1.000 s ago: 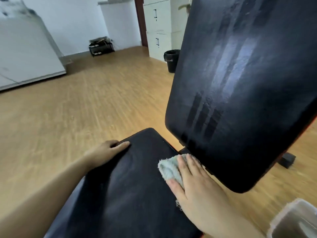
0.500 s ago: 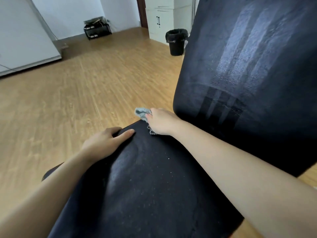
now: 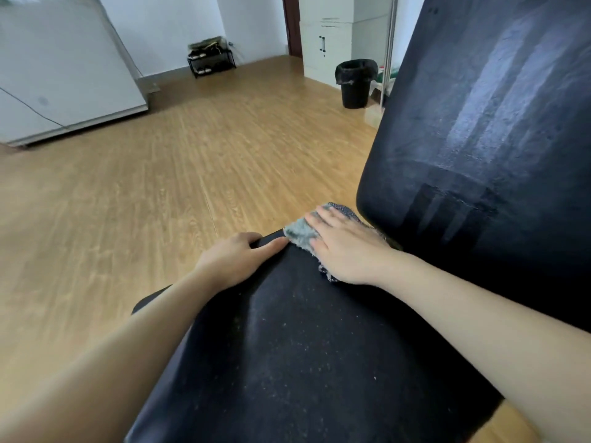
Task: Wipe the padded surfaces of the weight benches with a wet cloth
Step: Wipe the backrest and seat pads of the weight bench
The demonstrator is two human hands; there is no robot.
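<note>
The black padded seat of a weight bench fills the lower middle, speckled with pale dust. Its raised black backrest pad stands tilted at the right, with shiny streaks. My right hand lies flat on a grey-blue cloth, pressing it onto the far end of the seat, just below the backrest. My left hand rests on the seat's far left corner, fingers curled over the edge, its index finger nearly touching the cloth.
Wooden floor stretches to the left and ahead. A black bin stands by white cabinets at the back right. A low black rack sits against the far wall, and a large white panel leans at the back left.
My right hand carried the cloth from the near right side of the seat up to its far end, and now lies flat on it. My left hand stayed on the seat's corner.
</note>
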